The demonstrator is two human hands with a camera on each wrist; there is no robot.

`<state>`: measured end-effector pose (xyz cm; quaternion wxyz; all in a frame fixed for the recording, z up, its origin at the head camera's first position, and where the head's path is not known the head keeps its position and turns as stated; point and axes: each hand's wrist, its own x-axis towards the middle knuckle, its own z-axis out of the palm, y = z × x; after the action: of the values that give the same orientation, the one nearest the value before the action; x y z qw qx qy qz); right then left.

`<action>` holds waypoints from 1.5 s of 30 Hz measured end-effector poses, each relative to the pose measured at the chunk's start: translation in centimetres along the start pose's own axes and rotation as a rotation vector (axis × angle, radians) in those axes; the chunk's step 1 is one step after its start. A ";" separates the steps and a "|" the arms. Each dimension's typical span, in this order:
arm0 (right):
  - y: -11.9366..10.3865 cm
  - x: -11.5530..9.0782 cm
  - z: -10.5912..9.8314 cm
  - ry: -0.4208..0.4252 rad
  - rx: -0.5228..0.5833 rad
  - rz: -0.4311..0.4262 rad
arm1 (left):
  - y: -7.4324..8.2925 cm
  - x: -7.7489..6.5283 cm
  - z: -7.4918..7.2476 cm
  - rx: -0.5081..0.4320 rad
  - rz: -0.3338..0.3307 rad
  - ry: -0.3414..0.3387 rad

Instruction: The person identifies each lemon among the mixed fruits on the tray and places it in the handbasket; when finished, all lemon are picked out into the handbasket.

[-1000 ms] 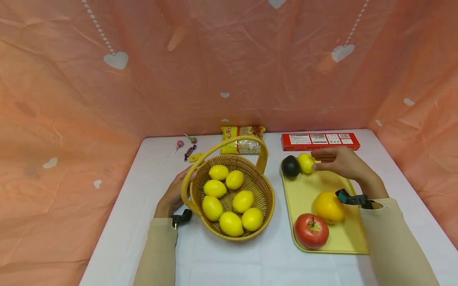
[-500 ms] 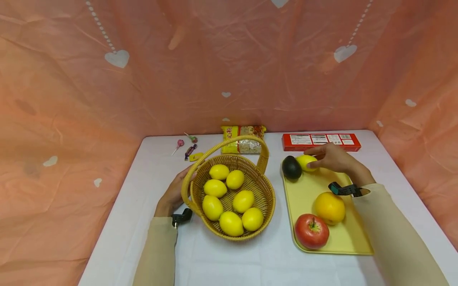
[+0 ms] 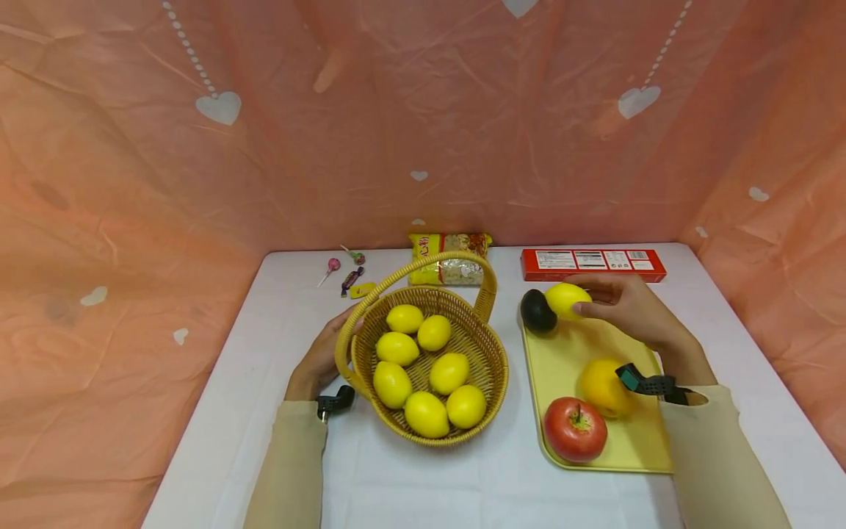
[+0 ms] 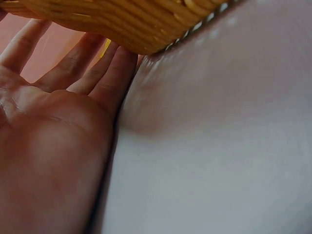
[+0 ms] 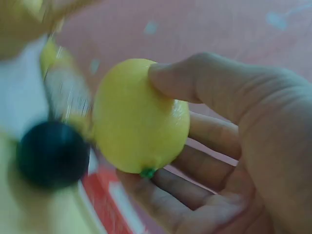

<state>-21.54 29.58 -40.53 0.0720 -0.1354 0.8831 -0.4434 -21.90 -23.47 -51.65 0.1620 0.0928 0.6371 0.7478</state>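
Note:
In the head view my right hand [image 3: 628, 305] pinches a yellow lemon [image 3: 567, 300] between thumb and fingers, over the far end of a yellow tray [image 3: 595, 455]. The right wrist view shows the lemon's small green stem end. Just left of it lies a dark avocado [image 3: 538, 311]. My left hand [image 3: 324, 353] touches the left side of a wicker basket [image 3: 497, 353] with a tall handle. Its fingers [image 4: 73, 61] extend along the basket's outer wall, and their tips are hidden. Several lemons [image 3: 449, 372] lie inside the basket.
On the tray sit a red apple [image 3: 575, 430] and an orange [image 3: 603, 386], partly covered by the right wrist's camera. Behind stand a red box [image 3: 593, 264] and a yellow food packet [image 3: 449, 258]. Lollipops [image 3: 333, 264] and a wrapped candy [image 3: 352, 279] lie at back left.
My right hand has closed its fingers and thumb round the lemon beside the avocado and lifted it slightly. The avocado has turned a little. The left hand and basket have stayed put.

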 end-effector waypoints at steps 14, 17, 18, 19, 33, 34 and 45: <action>-7.2 -1.0 7.7 -0.158 0.383 -0.275 | 0.0 -0.1 -0.1 0.012 0.012 0.000; -8.1 -0.5 9.2 -0.168 0.406 -0.310 | -0.1 0.0 -0.1 0.013 0.004 0.008; -8.4 -0.3 9.6 -0.165 0.410 -0.317 | -0.1 0.0 -0.1 0.017 0.002 0.012; -8.6 -0.2 10.1 -0.163 0.414 -0.322 | -0.1 0.0 -0.1 0.019 -0.002 0.018; -10.6 1.3 15.4 -0.259 0.434 -0.308 | -0.1 0.3 -0.3 0.003 -0.032 0.053; -10.7 1.4 15.9 -0.267 0.440 -0.305 | -0.1 0.3 -0.3 0.005 -0.032 0.053; -10.1 1.9 19.8 -0.260 0.206 -0.289 | 0.2 0.1 0.1 -0.003 -0.012 0.032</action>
<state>-16.68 8.18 -44.25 0.1345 -0.3088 0.7878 -0.5157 -21.96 -23.39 -51.40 0.1564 0.0765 0.6391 0.7491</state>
